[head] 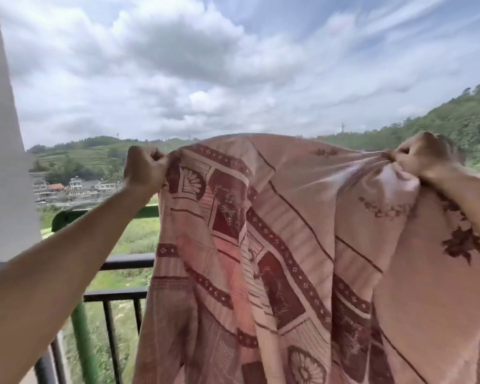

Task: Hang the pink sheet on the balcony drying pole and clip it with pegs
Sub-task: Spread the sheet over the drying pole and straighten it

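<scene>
The pink sheet (pixel 302 245), patterned with dark red bands and flowers, hangs spread in front of me and fills the lower right of the view. My left hand (pixel 144 169) grips its top edge at the left, fist closed. My right hand (pixel 421 155) clenches the bunched top edge at the right. Both arms are raised, holding the sheet above the railing. A green pole (pixel 106 213) runs horizontally behind my left forearm, its right part hidden by the sheet. No pegs are visible.
A black metal balcony railing (pixel 122 293) crosses low at the left, with a green upright post (pixel 85 336) beside it. A white wall or pillar (pixel 3 162) stands at the far left. Beyond lie fields, houses and wooded hills under cloudy sky.
</scene>
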